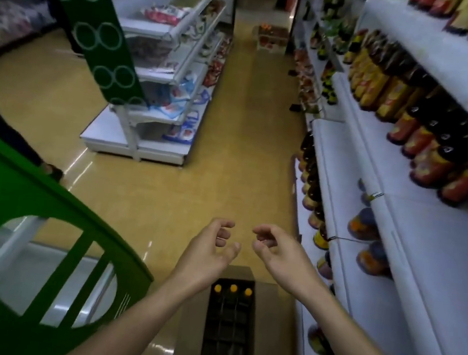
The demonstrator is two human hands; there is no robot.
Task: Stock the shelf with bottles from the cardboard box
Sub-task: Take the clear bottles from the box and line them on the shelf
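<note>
An open cardboard box (269, 320) stands on the floor below me, with three yellow-capped bottles (233, 289) at its far end and dark dividers behind them. My left hand (208, 249) and my right hand (280, 251) hover side by side above the box, fingers loosely curled, holding nothing. To the right runs the white shelf (409, 253), with rows of dark bottles with red and yellow labels (421, 145) on its tiers.
A green panel with round cut-outs (43, 273) stands close at my left. Another white shelf unit with packets (172, 90) lines the left side of the yellow-floored aisle. Jars (363, 222) sit on the right shelf. A person's shoe (54, 173) shows at far left.
</note>
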